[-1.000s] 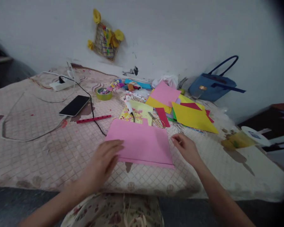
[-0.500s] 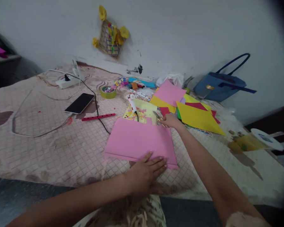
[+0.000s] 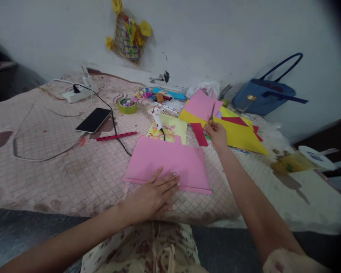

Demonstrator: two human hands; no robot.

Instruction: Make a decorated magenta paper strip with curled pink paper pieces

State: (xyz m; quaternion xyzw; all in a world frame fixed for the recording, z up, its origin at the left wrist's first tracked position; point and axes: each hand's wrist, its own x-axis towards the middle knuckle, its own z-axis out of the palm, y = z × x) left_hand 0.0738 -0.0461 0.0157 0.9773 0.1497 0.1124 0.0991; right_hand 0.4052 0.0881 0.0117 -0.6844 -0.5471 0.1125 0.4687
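Observation:
A pink folded sheet [image 3: 161, 159], paper or foam, lies on the cloth before me, with a small tab at its far edge. My left hand [image 3: 152, 195] rests on its near edge, palm down and fingers stretched out. Beyond its far right corner, my right hand [image 3: 217, 132] is closed around the handles of a pair of scissors [image 3: 213, 112], blades pointing away from me. Under and beside that hand are a yellow sheet [image 3: 241, 138] and a red strip [image 3: 199, 134]. A white glue gun [image 3: 158, 120] sits on a pale yellow sheet [image 3: 180, 127] behind the pink one.
To the left are a phone [image 3: 93, 120], a red flute-like stick [image 3: 116, 136], green tape [image 3: 127, 108] and a power strip [image 3: 76, 94] with trailing cables. A blue bag [image 3: 264, 96] stands at the back right. A lidded plastic cup [image 3: 298, 163] lies on the right.
My right hand has moved away and right with the scissors, off the pink sheet's corner, uncovering the red strip. My left hand has slid left along the near edge.

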